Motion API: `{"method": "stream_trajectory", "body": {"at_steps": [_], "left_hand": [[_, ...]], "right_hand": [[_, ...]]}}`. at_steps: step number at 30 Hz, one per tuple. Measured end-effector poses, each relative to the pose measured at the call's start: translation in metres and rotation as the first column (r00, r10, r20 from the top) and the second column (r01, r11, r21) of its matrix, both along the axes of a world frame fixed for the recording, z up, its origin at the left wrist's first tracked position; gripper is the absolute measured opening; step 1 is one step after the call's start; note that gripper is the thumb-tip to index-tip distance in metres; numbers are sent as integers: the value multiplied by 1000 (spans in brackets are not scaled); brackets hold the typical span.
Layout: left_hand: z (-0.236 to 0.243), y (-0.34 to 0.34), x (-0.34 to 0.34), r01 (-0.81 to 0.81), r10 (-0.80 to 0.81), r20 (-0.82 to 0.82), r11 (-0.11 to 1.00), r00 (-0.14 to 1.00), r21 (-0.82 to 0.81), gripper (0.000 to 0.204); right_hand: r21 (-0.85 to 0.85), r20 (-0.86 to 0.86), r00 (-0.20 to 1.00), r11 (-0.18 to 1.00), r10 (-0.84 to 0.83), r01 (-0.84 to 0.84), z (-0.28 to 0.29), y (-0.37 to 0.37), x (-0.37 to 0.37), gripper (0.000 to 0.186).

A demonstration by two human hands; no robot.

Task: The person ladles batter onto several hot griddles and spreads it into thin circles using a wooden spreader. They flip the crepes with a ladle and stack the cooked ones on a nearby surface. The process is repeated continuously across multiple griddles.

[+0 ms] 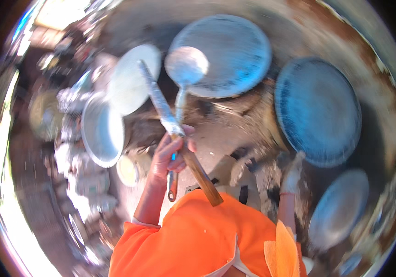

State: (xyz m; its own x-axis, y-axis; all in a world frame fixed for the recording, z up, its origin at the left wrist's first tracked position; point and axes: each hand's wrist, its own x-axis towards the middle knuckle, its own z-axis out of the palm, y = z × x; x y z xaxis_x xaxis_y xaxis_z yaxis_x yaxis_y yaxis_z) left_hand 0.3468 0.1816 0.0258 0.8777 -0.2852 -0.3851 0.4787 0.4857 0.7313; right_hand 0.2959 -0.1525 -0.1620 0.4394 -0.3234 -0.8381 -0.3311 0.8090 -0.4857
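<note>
My left hand [172,150] is closed around two tools that cross in its grip. One is a long flat metal blade [157,99] with a thick wooden handle [202,177], its tip pointing up and left. Behind it is a round-headed metal ladle [186,66], held head upward; whether the head is solid or perforated is blurred. The ladle's handle ends in an orange tip with a hole, below my fist. My right hand [292,173] hangs low at the right, beside the lower edge of a large round metal pan [318,111]. Motion smears its fingers; contact with the pan is unclear.
Another large round pan [225,55] lies ahead, behind the ladle head. A pale round disc [135,79] and a white basin [103,131] stand at the left, near a small pale container [127,170]. A shallow dish [339,208] is at the lower right. Blurred clutter fills the left side.
</note>
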Motion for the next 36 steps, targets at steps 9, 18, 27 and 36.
{"method": "stream_trajectory", "body": {"at_steps": [9, 18, 27, 36], "left_hand": [[16, 98, -83, -450, 448, 50, 892, 893, 50, 24], [-58, 293, -88, -722, 732, 10, 669, 681, 175, 22], [-122, 546, -105, -706, 768, -208, 640, 606, 304, 18], [-342, 597, -82, -560, 496, -459, 828, 737, -6, 10]], "right_hand": [[-432, 475, 238, 460, 847, -775, 119, 179, 114, 56], [-974, 27, -510, -92, 860, -206, 94, 493, 32, 58], [219, 254, 177, 121, 951, -968, 32, 709, 73, 17], [134, 84, 35, 24, 996, -991, 8, 741, 68, 36]]}}
